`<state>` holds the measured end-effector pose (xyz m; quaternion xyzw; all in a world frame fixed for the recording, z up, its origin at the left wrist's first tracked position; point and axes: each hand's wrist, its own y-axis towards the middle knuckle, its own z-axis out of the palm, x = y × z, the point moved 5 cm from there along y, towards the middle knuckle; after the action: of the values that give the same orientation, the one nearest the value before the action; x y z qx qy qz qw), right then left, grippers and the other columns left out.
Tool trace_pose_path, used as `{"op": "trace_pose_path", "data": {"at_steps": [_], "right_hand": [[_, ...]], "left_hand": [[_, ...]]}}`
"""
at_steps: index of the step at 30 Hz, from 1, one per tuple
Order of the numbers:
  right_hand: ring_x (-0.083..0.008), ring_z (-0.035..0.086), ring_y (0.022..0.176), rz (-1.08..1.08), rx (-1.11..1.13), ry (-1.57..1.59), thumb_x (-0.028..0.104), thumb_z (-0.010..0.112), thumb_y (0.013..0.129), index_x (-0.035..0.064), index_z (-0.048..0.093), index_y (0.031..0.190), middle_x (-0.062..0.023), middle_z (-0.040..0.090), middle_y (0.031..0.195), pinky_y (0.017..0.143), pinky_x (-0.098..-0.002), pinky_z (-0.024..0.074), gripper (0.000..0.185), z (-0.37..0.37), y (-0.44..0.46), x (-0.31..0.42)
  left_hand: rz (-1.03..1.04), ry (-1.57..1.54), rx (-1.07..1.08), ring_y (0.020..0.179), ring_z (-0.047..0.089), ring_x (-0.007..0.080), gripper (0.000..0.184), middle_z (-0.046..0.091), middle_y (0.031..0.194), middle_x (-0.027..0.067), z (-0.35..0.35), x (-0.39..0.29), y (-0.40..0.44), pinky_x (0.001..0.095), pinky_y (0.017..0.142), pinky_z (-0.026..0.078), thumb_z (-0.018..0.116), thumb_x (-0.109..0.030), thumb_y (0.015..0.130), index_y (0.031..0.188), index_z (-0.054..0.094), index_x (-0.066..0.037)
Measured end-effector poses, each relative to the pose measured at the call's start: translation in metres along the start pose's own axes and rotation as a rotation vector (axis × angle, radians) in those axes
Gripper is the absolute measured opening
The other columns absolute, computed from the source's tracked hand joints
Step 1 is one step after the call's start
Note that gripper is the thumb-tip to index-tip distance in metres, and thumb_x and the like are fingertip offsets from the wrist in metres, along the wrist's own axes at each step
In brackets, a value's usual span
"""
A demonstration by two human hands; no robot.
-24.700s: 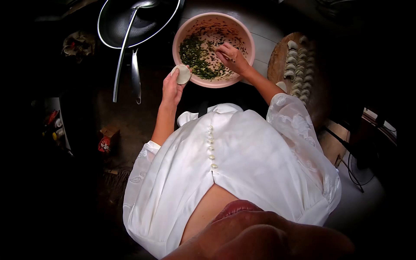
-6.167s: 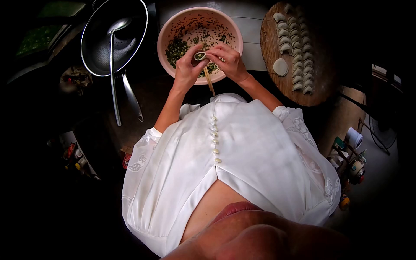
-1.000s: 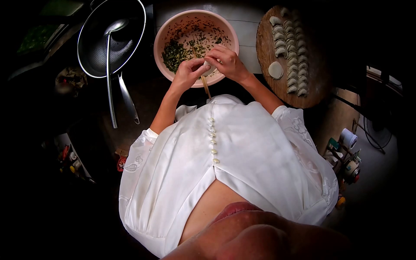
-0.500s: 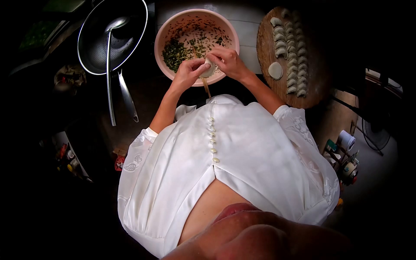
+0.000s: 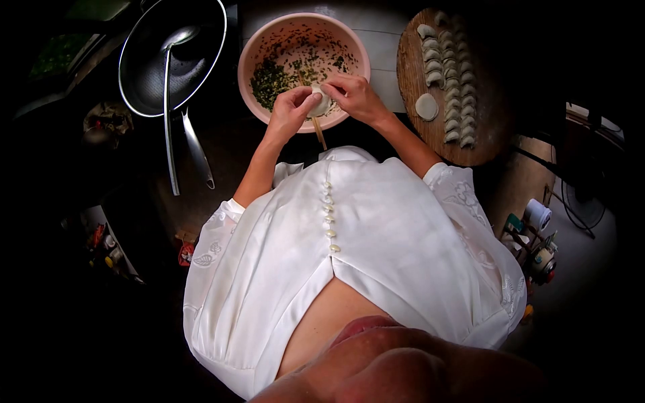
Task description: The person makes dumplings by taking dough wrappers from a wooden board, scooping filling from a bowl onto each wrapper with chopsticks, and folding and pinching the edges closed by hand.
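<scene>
Over the near edge of a pink bowl [image 5: 247, 84], a pale dumpling [image 5: 321, 106] is held between my two hands. My left hand [image 5: 293, 109] is closed on its left side, thumb against the dough. From the right, the fingers of my right hand [image 5: 351, 94] pinch its upper edge. Chopped green filling [image 5: 269, 82] is heaped at the bowl's left and smeared over its wall. Chopsticks [image 5: 319, 134] lean across the rim beneath the dumpling.
On the right, a round wooden board [image 5: 420, 64] carries rows of folded dumplings [image 5: 451, 87] and one flat round wrapper [image 5: 426, 107]. A dark wok [image 5: 144, 74] with a metal ladle [image 5: 169, 101] in it stands at the left, its handle pointing towards me.
My fingers have shifted slightly along the dumpling's edge, and more of its pale face shows. The bowl, board and wok appear almost unchanged.
</scene>
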<state>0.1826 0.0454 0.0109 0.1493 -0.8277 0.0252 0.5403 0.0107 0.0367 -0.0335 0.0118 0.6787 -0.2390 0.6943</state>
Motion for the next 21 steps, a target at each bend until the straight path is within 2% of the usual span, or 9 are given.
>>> {"op": "trace_pose_path", "data": {"at_steps": [1, 3, 7, 9, 13, 18, 21], "right_hand": [[-0.0318, 0.064, 0.071, 0.001, -0.001, -0.001, 0.012, 0.065, 0.094, -0.0010, 0.068, 0.090, -0.0158, 0.065, 0.079, 0.067, -0.0403, 0.0498, 0.014, 0.001, 0.000, -0.002], [-0.0317, 0.065, 0.074, -0.135, -0.025, -0.125, 0.012, 0.064, 0.095, -0.0025, 0.069, 0.093, -0.0162, 0.066, 0.081, 0.067, -0.0399, 0.0501, 0.016, 0.003, 0.001, -0.001], [-0.0320, 0.066, 0.076, -0.070, -0.007, -0.094, 0.012, 0.064, 0.095, -0.0028, 0.069, 0.094, -0.0162, 0.066, 0.081, 0.069, -0.0394, 0.0510, 0.016, 0.004, -0.001, -0.002], [-0.0331, 0.066, 0.076, 0.041, -0.058, 0.035, 0.012, 0.063, 0.095, -0.0021, 0.069, 0.092, -0.0164, 0.066, 0.081, 0.070, -0.0395, 0.0515, 0.015, 0.001, -0.001, -0.004], [-0.0337, 0.066, 0.078, 0.034, -0.029, -0.017, 0.011, 0.062, 0.096, -0.0018, 0.068, 0.091, -0.0169, 0.066, 0.082, 0.071, -0.0403, 0.0519, 0.015, 0.001, -0.003, 0.004], [-0.0343, 0.066, 0.079, -0.093, -0.079, -0.181, 0.012, 0.062, 0.096, -0.0019, 0.069, 0.092, -0.0166, 0.066, 0.083, 0.072, -0.0414, 0.0527, 0.015, 0.004, -0.003, 0.004], [-0.0340, 0.066, 0.079, -0.063, -0.089, -0.121, 0.011, 0.063, 0.095, -0.0023, 0.068, 0.091, -0.0162, 0.066, 0.083, 0.072, -0.0421, 0.0522, 0.015, 0.003, -0.006, 0.001]], "left_hand": [[0.016, -0.007, -0.004, 0.081, 0.061, 0.0067, 0.029, 0.070, 0.088, 0.0023, 0.000, 0.000, 0.001, 0.0234, 0.073, 0.049, 0.070, -0.021, 0.097, 0.106, 0.069, 0.006], [0.013, -0.007, -0.008, 0.081, 0.061, 0.0067, 0.028, 0.070, 0.088, 0.0019, 0.000, 0.003, 0.001, 0.0235, 0.073, 0.049, 0.070, -0.021, 0.097, 0.105, 0.069, 0.005], [0.012, -0.029, -0.038, 0.082, 0.061, 0.0069, 0.026, 0.069, 0.090, 0.0015, 0.002, -0.003, -0.002, 0.0238, 0.073, 0.049, 0.071, -0.021, 0.097, 0.104, 0.068, 0.004], [0.020, -0.042, -0.057, 0.083, 0.061, 0.0070, 0.026, 0.069, 0.091, 0.0017, 0.002, -0.006, -0.003, 0.0239, 0.074, 0.049, 0.070, -0.021, 0.097, 0.104, 0.068, 0.004], [0.017, -0.016, -0.118, 0.084, 0.062, 0.0073, 0.024, 0.069, 0.092, 0.0023, 0.000, -0.003, -0.002, 0.0241, 0.075, 0.050, 0.070, -0.020, 0.097, 0.104, 0.067, 0.003], [0.035, -0.063, -0.103, 0.082, 0.061, 0.0071, 0.022, 0.068, 0.090, 0.0016, 0.004, -0.003, -0.001, 0.0239, 0.075, 0.050, 0.069, -0.018, 0.097, 0.102, 0.067, 0.003], [0.039, -0.051, -0.092, 0.080, 0.060, 0.0065, 0.021, 0.067, 0.088, 0.0009, 0.005, -0.003, -0.002, 0.0235, 0.073, 0.049, 0.068, -0.018, 0.098, 0.101, 0.067, 0.002]]}}
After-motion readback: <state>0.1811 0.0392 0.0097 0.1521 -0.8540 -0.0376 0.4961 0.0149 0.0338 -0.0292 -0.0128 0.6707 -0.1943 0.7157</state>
